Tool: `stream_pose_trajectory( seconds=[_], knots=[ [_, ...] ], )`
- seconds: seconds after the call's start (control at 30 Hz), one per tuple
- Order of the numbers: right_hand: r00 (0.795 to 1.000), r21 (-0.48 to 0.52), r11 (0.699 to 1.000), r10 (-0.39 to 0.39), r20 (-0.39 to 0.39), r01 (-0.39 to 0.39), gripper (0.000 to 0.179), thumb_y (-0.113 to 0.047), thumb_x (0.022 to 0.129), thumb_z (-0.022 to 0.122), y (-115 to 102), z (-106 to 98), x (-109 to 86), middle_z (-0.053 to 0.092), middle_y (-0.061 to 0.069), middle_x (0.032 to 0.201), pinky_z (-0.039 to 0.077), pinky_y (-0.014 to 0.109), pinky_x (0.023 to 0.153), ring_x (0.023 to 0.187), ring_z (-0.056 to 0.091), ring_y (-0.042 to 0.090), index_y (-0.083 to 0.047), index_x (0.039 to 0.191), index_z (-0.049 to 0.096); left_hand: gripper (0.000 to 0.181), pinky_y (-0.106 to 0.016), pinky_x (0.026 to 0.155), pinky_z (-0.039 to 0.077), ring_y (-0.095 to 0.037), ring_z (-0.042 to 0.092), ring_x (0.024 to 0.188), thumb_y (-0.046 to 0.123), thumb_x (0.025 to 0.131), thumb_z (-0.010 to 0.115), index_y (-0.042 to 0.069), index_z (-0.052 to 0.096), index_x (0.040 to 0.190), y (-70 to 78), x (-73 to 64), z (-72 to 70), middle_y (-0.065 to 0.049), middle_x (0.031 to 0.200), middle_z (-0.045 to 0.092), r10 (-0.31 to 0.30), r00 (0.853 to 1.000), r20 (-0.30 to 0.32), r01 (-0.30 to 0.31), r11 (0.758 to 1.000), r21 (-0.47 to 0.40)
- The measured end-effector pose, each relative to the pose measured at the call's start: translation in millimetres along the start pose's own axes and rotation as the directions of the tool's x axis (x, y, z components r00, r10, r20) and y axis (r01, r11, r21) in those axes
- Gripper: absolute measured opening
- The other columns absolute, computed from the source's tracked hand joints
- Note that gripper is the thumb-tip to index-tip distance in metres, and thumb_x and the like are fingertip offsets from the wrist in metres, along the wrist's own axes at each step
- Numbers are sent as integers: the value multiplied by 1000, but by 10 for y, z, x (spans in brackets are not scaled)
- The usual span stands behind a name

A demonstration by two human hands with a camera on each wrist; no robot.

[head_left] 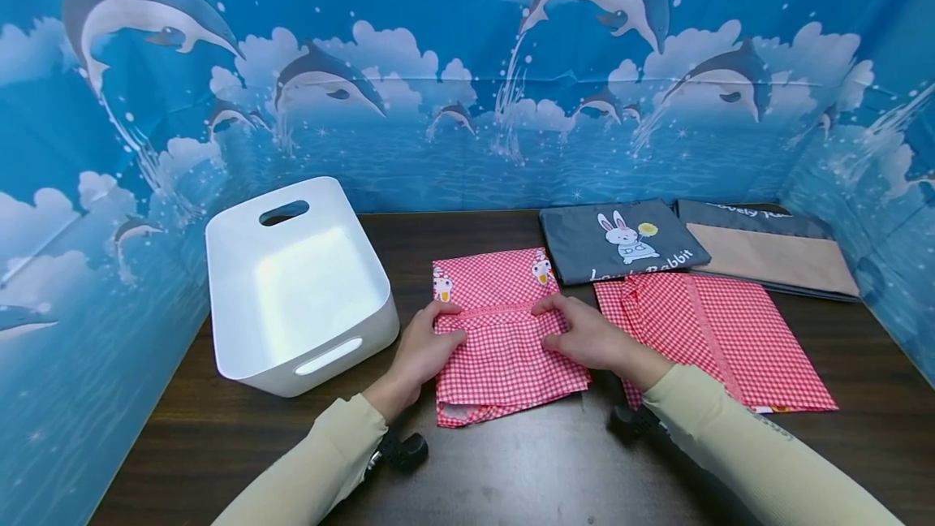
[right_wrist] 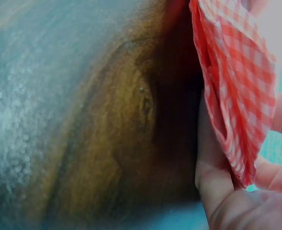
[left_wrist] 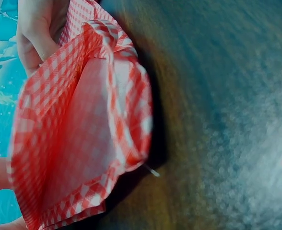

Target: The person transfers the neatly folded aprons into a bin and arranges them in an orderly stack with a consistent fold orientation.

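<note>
A folded red-and-white checked cloth with small rabbit prints at its far corners lies on the table in front of me. My left hand grips its left side, thumb and index finger over the top. The right hand holds the opposite side, and in the right wrist view the cloth sits between its fingers. At the near end the layers gape, showing a paler inside of the cloth in the left wrist view. Some fingertips are hidden beneath the fabric.
A white plastic bin stands at left. Another checked cloth lies at right, below a folded dark grey cloth with a rabbit and a grey-and-tan one. A dolphin-print curtain surrounds the dark wooden table.
</note>
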State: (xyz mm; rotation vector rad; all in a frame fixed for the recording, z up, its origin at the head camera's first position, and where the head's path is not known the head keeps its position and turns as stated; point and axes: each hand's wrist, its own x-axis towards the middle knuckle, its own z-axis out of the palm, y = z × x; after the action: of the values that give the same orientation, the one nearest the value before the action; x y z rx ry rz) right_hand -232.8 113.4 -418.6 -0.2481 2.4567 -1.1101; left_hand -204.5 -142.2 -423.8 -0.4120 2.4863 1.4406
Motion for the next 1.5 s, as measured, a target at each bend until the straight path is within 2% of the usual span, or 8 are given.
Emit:
stream_pose_trajectory(
  seconds=[0.23, 0.53, 0.77, 0.93, 1.07, 1.2, 1.5],
  knots=[
    [1000, -24, 1000, -20, -2, 20, 43, -12, 98, 72, -14, -3, -4, 54, 23, 155, 41, 63, 120, 143, 51, 39, -12, 140, 63, 47, -64, 123, 39, -38, 48, 149, 20, 96, 72, 19, 68, 143, 4, 0, -14, -16, 164, 51, -42, 999, -1, 42, 998, -49],
    [1000, -18, 1000, -14, -12, 13, 42, -11, 98, 74, -57, -3, -20, 58, 19, 154, 43, 61, 118, 137, 54, 36, -13, 138, 65, 50, -61, 123, 41, -39, 46, 151, 15, 94, 74, 19, 69, 144, 18, -5, -59, -16, 166, 48, -65, 998, -12, 63, 994, -93],
    [997, 27, 999, -35, -67, 37, 43, -7, 97, 73, -72, -16, -33, 57, 21, 154, 40, 62, 122, 143, 52, 39, -10, 138, 65, 52, -63, 126, 37, -40, 41, 155, 11, 97, 71, 16, 66, 148, 90, -23, -117, -18, 169, 44, -66, 998, 17, 67, 994, -89],
    [993, 67, 996, -52, -109, 59, 44, -10, 98, 72, -104, -94, -49, 56, 21, 155, 38, 63, 123, 142, 52, 39, -11, 142, 64, 55, -59, 122, 42, -38, 48, 147, 7, 97, 70, 15, 63, 151, 188, -46, -177, -18, 169, 44, -29, 999, 17, 31, 994, -106],
    [989, 109, 991, -64, -135, 79, 44, -10, 100, 70, -164, -178, -72, 54, 21, 157, 39, 62, 121, 141, 51, 37, -12, 144, 62, 56, -47, 109, 52, -33, 56, 131, 9, 99, 70, 15, 60, 153, 307, -81, -247, -18, 166, 46, 21, 1000, 8, -20, 993, -113],
    [984, 131, 986, -81, -159, 102, 44, -9, 101, 69, -242, -258, -104, 54, 20, 156, 43, 54, 114, 134, 52, 34, -13, 144, 62, 57, -37, 98, 54, -30, 60, 122, 12, 100, 70, 16, 58, 155, 428, -119, -323, -18, 163, 49, 49, 999, 11, -47, 993, -108],
    [977, 129, 984, -94, -193, 120, 45, -14, 102, 68, -340, -439, -160, 60, 17, 146, 44, 38, 92, 113, 55, 30, -18, 146, 61, 59, -45, 108, 57, -33, 62, 131, 14, 100, 71, 16, 55, 157, 677, -215, -452, -17, 162, 48, 104, 994, 18, -101, 987, -127]
  ],
)
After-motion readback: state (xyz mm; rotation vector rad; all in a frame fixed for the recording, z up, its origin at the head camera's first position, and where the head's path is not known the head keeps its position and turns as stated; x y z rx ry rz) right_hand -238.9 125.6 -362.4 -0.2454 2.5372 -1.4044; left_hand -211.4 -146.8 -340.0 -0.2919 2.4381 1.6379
